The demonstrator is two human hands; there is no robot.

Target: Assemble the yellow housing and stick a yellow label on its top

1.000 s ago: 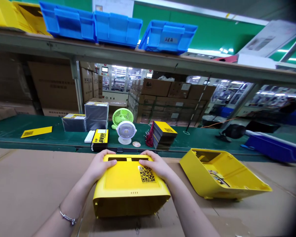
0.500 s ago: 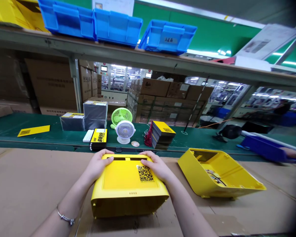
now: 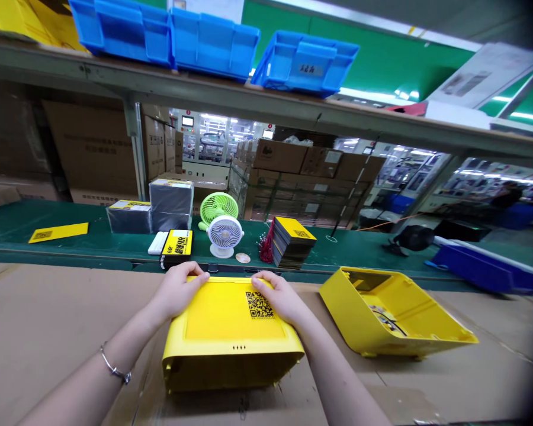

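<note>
Head view, both hands [image 3: 177, 290] [image 3: 281, 297] gripping smooth yellow plastic housing [image 3: 231, 337]

The box [image 3: 231, 331] under the hands is bright yellow, with a black-and-white square code [image 3: 258, 304] on top, and a second box [image 3: 395, 316] beside it is the same yellow. The table [image 3: 48, 319] is brown cardboard and the belt [image 3: 359, 248] behind it is dark green. One little fan [image 3: 224, 235] is white, the other fan [image 3: 219, 208] is light green, and the bins [image 3: 204, 44] up high are blue.
</note>
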